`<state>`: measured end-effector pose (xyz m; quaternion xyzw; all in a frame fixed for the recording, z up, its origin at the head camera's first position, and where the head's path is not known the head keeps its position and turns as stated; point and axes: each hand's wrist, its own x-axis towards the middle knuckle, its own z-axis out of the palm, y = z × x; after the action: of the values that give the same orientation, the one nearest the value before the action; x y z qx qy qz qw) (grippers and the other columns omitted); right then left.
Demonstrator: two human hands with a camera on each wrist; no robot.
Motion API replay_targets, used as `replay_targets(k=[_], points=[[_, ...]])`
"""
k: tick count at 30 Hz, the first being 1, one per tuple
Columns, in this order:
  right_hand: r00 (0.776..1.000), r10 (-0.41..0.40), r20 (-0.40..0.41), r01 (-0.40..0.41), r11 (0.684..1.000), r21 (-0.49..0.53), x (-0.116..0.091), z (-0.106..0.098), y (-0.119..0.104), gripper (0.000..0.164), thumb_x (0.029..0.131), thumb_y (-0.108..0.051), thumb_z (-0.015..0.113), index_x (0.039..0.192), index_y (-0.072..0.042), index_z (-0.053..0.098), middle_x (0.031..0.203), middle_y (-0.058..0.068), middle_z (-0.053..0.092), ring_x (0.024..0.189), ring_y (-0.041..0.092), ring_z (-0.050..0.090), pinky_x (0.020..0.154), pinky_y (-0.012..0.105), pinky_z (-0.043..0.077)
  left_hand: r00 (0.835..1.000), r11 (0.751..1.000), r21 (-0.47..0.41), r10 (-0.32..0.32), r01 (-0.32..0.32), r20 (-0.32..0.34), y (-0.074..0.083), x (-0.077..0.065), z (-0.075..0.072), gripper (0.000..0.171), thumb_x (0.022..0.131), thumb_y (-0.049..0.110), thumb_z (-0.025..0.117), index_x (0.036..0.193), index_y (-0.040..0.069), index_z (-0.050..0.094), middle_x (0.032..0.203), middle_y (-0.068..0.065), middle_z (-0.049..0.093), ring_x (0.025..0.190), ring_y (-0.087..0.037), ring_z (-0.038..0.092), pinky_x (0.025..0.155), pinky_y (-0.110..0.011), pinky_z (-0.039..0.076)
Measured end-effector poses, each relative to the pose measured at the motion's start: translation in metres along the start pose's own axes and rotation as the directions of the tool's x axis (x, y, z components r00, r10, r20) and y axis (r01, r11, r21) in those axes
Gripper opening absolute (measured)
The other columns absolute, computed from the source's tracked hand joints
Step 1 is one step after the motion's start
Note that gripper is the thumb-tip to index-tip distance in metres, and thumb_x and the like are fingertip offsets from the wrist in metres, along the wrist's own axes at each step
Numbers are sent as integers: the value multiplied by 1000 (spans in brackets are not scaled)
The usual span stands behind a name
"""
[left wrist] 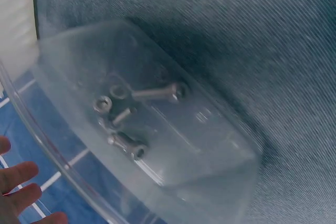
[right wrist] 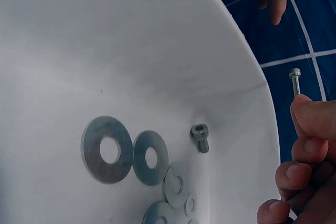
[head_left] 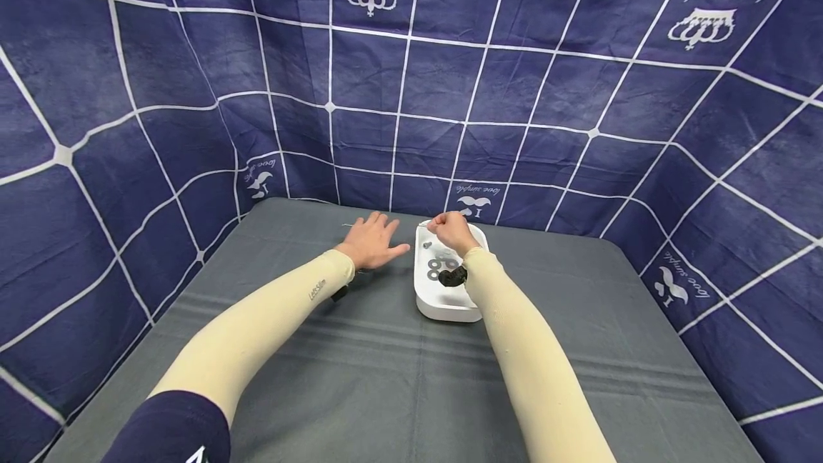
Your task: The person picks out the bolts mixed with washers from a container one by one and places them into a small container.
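My right hand (head_left: 454,231) pinches a small silver socket-head screw (right wrist: 295,80) between thumb and fingers, above the far end of a white tub (head_left: 444,309). Inside the tub lie several flat washers (right wrist: 107,150) of different sizes and another socket-head screw (right wrist: 199,137). To the left, my left hand (head_left: 371,241) is spread with straight fingers above a clear plastic container (left wrist: 220,169), which it mostly hides in the head view. Several metal fasteners lie in that container, among them a longer socket-head bolt (left wrist: 160,93), a shorter bolt (left wrist: 128,146) and a nut-like ring (left wrist: 102,104).
The containers stand near the back of a table covered in grey cloth (head_left: 347,377). Behind and on both sides hangs a blue curtain (head_left: 495,84) with white grid lines. A dark wrist camera (head_left: 453,276) overhangs the white tub.
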<state>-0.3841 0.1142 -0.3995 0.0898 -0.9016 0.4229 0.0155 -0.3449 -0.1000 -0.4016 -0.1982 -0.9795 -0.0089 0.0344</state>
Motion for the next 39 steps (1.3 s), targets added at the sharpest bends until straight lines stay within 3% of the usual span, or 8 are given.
replay_targets(k=[20,31,39], points=[[997,-69,35,69,997,-16,6,17,-29,18,91,-7,62,97,2,77,98,12,75,89,17,59,81,27,47,997,997,-4,-78,78,23,-35,-19,0,74,99,66,39,156,18,39,154,-16,42,147,-35,32,113,-61,32],[996,-76,54,76,997,3,10,27,-38,16,91,-9,64,95,-1,77,92,5,71,81,13,53,69,23,41,994,994,-9,-111,111,22,-49,-28,0,72,99,63,43,156,18,40,153,-17,43,146,-35,33,113,-61,32],[994,-80,78,81,997,-5,11,33,-47,18,92,-11,64,98,-1,77,101,8,73,90,16,57,81,28,47,993,993,-11,-116,116,10,-59,-33,2,73,99,62,45,155,16,41,152,-19,44,144,-36,35,111,-61,35]])
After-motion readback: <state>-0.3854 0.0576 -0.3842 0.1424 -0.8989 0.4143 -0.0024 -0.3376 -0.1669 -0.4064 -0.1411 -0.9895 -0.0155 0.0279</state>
